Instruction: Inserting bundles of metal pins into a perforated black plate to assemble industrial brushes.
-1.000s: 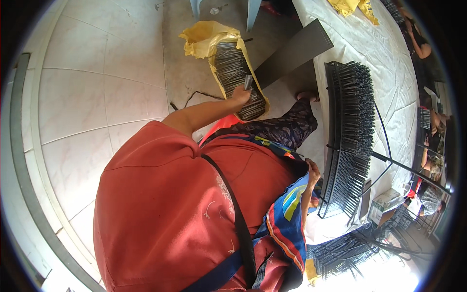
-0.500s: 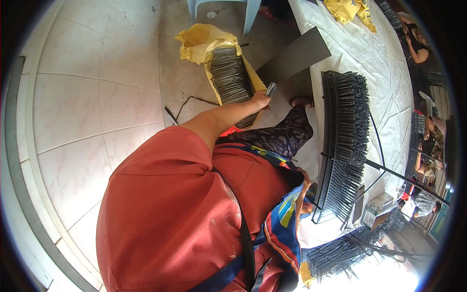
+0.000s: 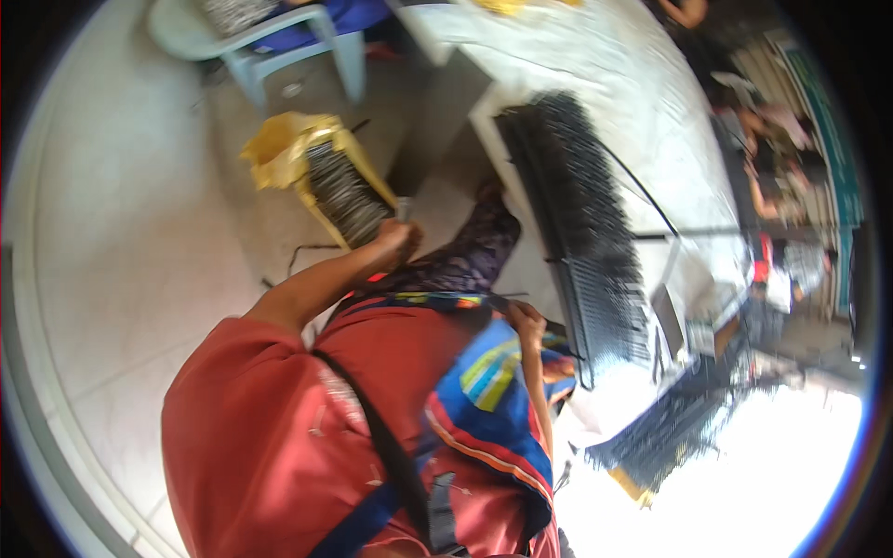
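My left hand [image 3: 400, 240] is closed round a small bundle of thin metal rods [image 3: 405, 208], whose silvery ends stick out above the fist. It is beside the near end of a box lined with a yellow bag [image 3: 326, 221], filled with rows of similar thin rods [image 3: 346, 193]. My right hand [image 3: 526, 325] is curled at the edge of a blue striped cloth [image 3: 502, 367] over my lap; what its fingers hold is hidden. Just right of that hand stands a long black perforated rack [image 3: 595, 312], its far part packed with upright dark rods [image 3: 572, 177].
The rack rests on a white-covered table [image 3: 651, 93]. A dark flat panel [image 3: 446, 112] leans by the table's edge. A light blue plastic chair [image 3: 349, 60] stands at the back. Black wire racks [image 3: 670, 418] and a carton [image 3: 712, 325] lie at right. Other people work beyond the table.
The whole view has swung, so the scene appears shifted left. My left hand with the metal rods has drawn back toward my lap. My right hand shows more fully beside the rack.
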`<state>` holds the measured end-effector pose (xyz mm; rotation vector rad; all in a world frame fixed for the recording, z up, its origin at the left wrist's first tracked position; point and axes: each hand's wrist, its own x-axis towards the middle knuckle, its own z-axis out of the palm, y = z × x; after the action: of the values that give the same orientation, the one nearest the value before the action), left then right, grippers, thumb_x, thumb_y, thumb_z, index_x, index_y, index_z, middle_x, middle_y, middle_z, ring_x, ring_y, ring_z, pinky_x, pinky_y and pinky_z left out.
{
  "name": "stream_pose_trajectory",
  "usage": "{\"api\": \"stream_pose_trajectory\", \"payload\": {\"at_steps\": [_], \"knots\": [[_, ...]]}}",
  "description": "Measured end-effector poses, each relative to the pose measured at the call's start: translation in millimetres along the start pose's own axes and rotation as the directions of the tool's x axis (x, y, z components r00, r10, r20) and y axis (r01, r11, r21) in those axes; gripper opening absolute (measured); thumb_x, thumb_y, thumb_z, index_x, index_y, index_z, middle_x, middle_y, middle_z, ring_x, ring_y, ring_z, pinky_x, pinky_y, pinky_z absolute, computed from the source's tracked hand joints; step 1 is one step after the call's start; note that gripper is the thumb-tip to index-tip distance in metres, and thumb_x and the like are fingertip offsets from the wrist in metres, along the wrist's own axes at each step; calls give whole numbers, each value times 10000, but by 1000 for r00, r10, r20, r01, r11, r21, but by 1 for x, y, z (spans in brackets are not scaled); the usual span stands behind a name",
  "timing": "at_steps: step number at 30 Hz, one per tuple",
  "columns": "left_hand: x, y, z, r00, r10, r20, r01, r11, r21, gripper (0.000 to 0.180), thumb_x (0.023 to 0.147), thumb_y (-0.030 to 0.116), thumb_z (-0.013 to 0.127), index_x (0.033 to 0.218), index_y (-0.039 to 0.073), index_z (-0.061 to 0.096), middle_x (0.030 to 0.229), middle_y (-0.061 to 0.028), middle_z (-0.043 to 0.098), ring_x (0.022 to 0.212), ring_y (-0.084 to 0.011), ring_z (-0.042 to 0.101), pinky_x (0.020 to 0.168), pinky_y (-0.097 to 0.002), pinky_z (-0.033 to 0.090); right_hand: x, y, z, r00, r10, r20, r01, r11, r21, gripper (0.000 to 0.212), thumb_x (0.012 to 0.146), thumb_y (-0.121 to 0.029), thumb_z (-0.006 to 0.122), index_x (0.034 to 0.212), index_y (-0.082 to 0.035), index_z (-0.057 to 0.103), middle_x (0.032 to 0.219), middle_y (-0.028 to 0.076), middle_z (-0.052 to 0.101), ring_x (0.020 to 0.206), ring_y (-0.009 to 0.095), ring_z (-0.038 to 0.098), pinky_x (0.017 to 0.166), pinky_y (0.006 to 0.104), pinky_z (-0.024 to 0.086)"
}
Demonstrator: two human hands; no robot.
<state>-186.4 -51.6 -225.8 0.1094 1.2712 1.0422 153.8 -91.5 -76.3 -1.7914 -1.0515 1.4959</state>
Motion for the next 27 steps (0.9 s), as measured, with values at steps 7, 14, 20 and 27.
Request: {"api": "stream_pose_trajectory", "payload": {"at_steps": [7,14,20,27], "knots": [[-90,102,96,897,199,395,-191,980,-60,187,909,105,570,1076,25,597,915,-114,668,737,-192,655,645,-323,550,-3,-17,9,998,-26,56,14,979,203,167,815,-32,641,959,50,662,755,103,674,602,178,654,559,287,522],[-196,100,218,567,-264,780,149,964,218,256,903,38,545,1156,0,570,971,-140,659,852,-233,679,754,-347,568,-38,-104,-18,935,-308,-176,347,900,265,324,910,-209,580,1139,19,606,914,71,656,731,147,614,681,285,504],[-200,63,249,207,-500,841,183,864,469,358,879,84,583,1221,-3,524,1011,-133,653,881,-212,664,821,-338,523,-66,-138,-60,887,-457,61,414,848,330,588,901,-367,551,1328,34,493,1228,162,601,1124,248,575,969,345,427],[-203,68,269,350,-558,752,-87,780,620,280,889,10,577,1169,8,576,928,-123,677,811,-182,671,772,-317,540,-79,-117,-87,827,-289,-481,518,725,454,407,962,-261,493,1198,59,578,1075,167,658,953,205,645,869,310,492]]}}
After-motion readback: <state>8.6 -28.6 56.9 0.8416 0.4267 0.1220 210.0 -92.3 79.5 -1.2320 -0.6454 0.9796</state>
